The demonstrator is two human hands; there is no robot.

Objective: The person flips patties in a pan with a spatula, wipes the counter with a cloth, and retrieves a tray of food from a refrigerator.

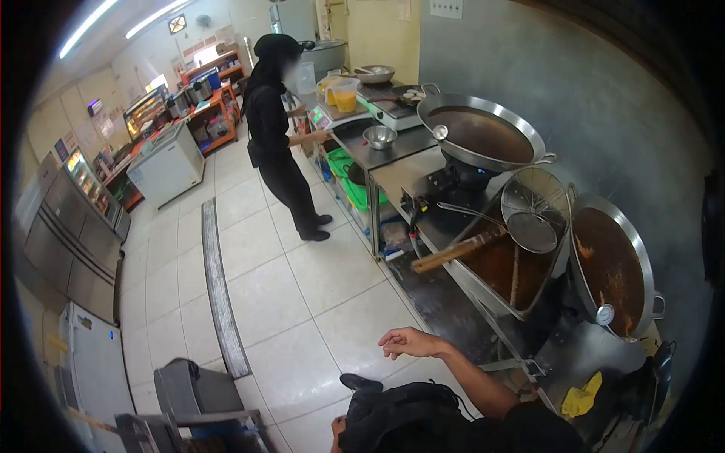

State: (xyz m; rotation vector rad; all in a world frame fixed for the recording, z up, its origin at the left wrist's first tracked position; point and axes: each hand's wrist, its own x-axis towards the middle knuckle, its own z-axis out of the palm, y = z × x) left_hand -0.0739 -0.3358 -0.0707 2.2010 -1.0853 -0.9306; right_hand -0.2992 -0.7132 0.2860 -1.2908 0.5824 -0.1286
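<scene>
My right hand (408, 343) is held out over the tiled floor in front of my body, its fingers slightly curled and apart, holding nothing. Only part of my left hand (339, 427) shows at the bottom edge beside my dark clothing; its fingers are hidden. Nearest to my right hand is the metal stove counter (483, 309). On it are a tray of brown oil (498, 275) with strainers (532, 230) and a wooden handle (457, 253) across it, and a large wok of brown oil (615, 264) with a thermometer (605, 315).
A person in black (279, 143) stands at a counter with a scale (330, 115), orange jugs (345, 97) and a steel bowl (380, 137). Another wok (487, 132) sits on a burner. A grey bin (192, 392) stands lower left; a yellow cloth (581, 394) lies lower right.
</scene>
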